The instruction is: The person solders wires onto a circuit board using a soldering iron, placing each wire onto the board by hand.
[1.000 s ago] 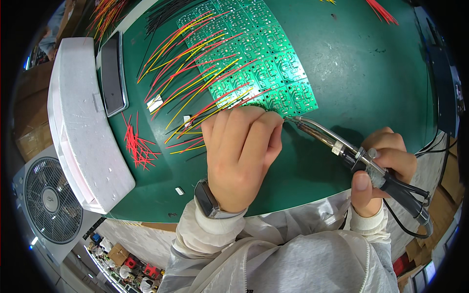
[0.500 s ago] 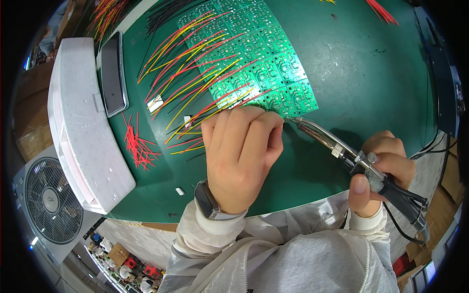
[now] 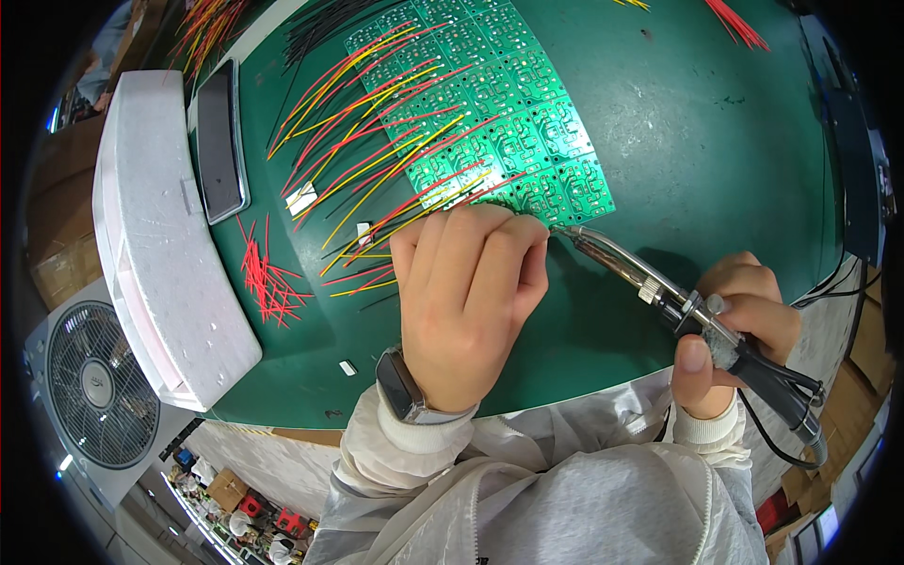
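A panel of green circuit boards (image 3: 527,122) lies on the bench. Red, yellow and black wires (image 3: 363,141) run across its left side, many with one end on the boards. My left hand (image 3: 461,292) is closed at the panel's near edge, fingers curled down; whatever they pinch is hidden beneath them. My right hand (image 3: 739,315) grips a soldering iron (image 3: 650,287) with a metal tube along its barrel. The iron's tip points left and meets the near edge of the panel, just right of my left fingers. The exact contact point is too small to make out.
On the green bench mat (image 3: 697,113), loose red wires (image 3: 268,282) lie left of my left hand. Beyond them are a white foam block (image 3: 174,254) and a phone (image 3: 218,141). Black wires (image 3: 330,28) lie at the far edge; a fan (image 3: 99,386) stands off the bench's left side.
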{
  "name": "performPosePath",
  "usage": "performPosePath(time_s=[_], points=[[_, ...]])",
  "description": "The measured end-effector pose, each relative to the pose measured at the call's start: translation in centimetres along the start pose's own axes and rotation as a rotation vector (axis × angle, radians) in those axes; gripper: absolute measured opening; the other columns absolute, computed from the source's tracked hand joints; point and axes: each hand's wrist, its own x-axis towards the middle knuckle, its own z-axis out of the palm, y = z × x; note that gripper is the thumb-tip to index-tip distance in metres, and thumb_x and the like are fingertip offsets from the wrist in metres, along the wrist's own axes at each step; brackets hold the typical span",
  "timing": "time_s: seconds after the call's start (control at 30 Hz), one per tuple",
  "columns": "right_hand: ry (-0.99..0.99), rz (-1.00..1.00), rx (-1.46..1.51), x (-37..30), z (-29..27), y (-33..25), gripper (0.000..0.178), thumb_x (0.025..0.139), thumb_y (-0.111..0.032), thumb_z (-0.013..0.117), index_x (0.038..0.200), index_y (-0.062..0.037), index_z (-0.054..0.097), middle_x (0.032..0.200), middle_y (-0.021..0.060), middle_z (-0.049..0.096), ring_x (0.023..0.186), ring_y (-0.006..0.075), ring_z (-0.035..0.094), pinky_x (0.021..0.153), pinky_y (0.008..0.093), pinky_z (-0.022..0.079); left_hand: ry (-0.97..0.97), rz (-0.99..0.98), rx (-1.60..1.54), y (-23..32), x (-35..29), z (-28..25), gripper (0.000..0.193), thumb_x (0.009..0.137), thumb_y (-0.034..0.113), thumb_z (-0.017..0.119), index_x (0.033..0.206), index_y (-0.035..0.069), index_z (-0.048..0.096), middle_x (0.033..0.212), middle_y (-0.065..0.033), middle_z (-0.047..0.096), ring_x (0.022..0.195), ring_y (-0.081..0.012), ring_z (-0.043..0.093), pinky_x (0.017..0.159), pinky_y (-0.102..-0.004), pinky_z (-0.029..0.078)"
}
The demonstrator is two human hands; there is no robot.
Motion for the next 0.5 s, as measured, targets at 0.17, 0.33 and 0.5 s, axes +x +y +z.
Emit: performPosePath(time_s=[0.17,0.33,0.5], points=[[-0.013,-0.004,-0.009,0.06,-0.17,-0.04,0.031,0.063,-0.013,0.066,0.085,-0.0067,0.045,0.067,0.0065,0.048,0.049,0.016,0.046,0.046,0.0271,0.039,0.003,0.001,0.004,0.19,0.0,0.03,0.026,0.057,0.0,0.066,0.079,0.007,0.055,0.076,-0.0012,0.05,0.067,-0.0164,0.049,0.062,-0.029,0.033],[-0.013,0.0,-0.025,0.02,-0.18,0.02,0.03,0.064,-0.013,0.066,0.085,-0.007,0.045,0.067,0.0062,0.048,0.048,0.0158,0.045,0.045,0.027,0.039,0.024,-0.019,0.009,0.37,0.15,0.11,0.024,0.057,-0.004,0.067,0.075,0.008,0.055,0.075,0.0,0.052,0.059,-0.013,0.048,0.062,-0.0269,0.035],[0.005,-0.001,-0.002,-0.1,-0.01,0.01,0.031,0.064,-0.013,0.067,0.084,-0.0063,0.045,0.067,0.0067,0.048,0.048,0.016,0.045,0.045,0.0271,0.039,0.015,-0.029,-0.011,0.25,-0.1,0.17,0.025,0.057,-0.002,0.066,0.077,0.008,0.055,0.075,-0.0007,0.051,0.063,-0.0146,0.048,0.062,-0.0278,0.034]])
